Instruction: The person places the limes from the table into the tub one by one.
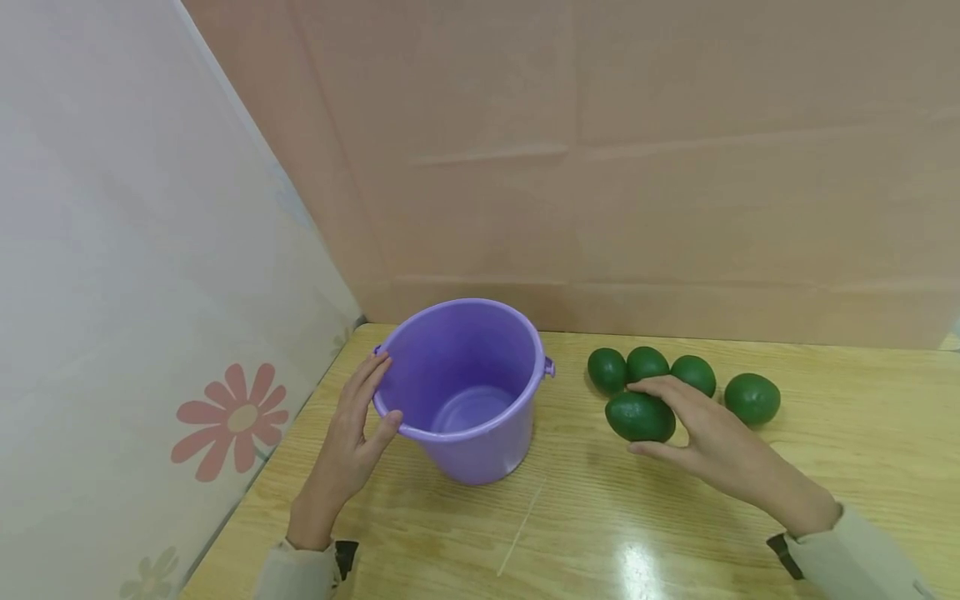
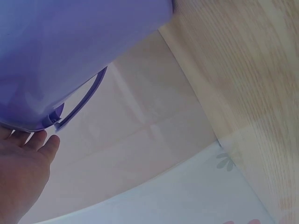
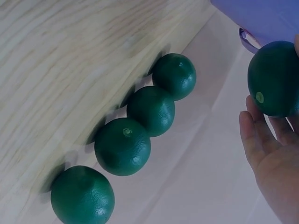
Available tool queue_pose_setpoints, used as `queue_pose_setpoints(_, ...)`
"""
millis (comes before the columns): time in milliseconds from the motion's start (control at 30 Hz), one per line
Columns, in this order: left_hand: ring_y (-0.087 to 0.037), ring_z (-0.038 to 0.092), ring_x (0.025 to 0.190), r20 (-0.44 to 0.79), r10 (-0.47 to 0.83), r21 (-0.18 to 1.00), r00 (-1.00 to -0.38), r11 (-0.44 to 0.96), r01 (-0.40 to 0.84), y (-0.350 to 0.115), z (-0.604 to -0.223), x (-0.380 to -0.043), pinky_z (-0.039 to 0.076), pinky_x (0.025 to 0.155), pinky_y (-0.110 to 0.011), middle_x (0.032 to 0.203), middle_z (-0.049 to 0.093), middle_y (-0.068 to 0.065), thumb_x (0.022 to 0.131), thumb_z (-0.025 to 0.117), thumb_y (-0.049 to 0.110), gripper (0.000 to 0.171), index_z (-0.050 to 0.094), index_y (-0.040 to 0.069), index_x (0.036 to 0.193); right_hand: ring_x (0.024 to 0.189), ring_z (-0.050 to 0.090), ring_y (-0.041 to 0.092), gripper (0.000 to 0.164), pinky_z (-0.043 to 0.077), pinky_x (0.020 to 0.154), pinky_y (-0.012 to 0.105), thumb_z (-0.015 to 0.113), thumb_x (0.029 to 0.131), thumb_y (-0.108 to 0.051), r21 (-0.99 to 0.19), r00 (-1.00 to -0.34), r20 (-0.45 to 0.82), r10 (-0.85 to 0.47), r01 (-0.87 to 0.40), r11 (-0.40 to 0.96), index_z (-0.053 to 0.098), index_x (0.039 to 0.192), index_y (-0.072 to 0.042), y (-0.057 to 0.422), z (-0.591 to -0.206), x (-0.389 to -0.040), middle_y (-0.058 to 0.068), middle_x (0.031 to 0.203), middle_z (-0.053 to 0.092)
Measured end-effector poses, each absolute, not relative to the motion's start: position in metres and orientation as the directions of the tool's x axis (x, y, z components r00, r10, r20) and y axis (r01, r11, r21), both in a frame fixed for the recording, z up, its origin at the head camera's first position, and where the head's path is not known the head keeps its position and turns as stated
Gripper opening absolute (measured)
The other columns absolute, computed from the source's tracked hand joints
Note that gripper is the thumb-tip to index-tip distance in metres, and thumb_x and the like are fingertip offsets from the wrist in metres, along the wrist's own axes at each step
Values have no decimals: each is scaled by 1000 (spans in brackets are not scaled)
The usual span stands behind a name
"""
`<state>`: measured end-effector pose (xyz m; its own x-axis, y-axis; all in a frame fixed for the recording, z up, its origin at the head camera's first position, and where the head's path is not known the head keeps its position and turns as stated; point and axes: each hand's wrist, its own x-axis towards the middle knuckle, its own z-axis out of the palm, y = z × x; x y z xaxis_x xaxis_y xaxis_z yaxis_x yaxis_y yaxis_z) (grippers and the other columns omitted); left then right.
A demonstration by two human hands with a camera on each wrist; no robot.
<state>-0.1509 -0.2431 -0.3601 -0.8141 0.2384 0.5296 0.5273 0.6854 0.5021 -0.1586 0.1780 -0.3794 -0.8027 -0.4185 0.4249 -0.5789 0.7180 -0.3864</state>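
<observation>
A purple bucket (image 1: 480, 454) stands upright on the wooden table, its inside bare to the bottom. My left hand (image 1: 348, 433) rests on the left of its rim, fingers fairly straight and thumb apart on the near side; the left wrist view shows those fingers (image 2: 48, 148) at the rim beside the handle (image 2: 91, 95). To the right of the bucket, my right hand (image 1: 712, 437) holds a dark green avocado (image 1: 639, 417) between thumb and fingers. Behind it several more avocados (image 3: 122, 147) lie in a row on the table.
The wooden table (image 1: 585, 517) meets a beige wall covering (image 1: 675, 208) at the back. On the left stands a pale panel (image 1: 150, 250) with a red flower print (image 1: 242, 419). A thin pale streak (image 1: 521, 529) marks the tabletop in front of the bucket.
</observation>
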Motion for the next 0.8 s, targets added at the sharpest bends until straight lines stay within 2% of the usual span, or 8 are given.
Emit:
queue_pose_setpoints(133,-29,18,140,538,242,500,-807,680,537,-243,-359,-150,25,105,-58,150,25,-7,88,55,15,59,32,10,142,104,53,0,62,51,79,27,74,71,-44,-400,-812,421,-404,-566,721,49,124,-24,175,-375,-157,-14,120,52)
queue_pose_setpoints(400,-30,19,140,539,243,502,-806,676,540,-243,-359,-150,25,106,-58,149,26,-8,88,55,13,58,33,9,141,102,56,5,64,52,79,30,72,73,-45,-420,-812,420,-404,-569,707,47,127,-22,167,-368,-156,-10,122,53)
queue_pose_setpoints(667,-33,18,139,539,246,503,-805,673,542,-244,-359,-150,23,107,-57,149,26,-8,88,55,13,58,33,10,142,96,59,5,66,53,76,29,74,71,-41,-398,-779,473,-413,-607,688,48,127,-19,160,-362,-161,-10,117,55)
queue_pose_setpoints(800,-30,18,140,539,246,503,-805,673,542,-243,-358,-150,23,108,-56,150,26,-7,88,55,14,58,33,11,142,96,59,5,67,53,76,28,75,70,-41,-405,-781,478,-403,-603,688,48,128,-19,158,-359,-161,-9,117,55)
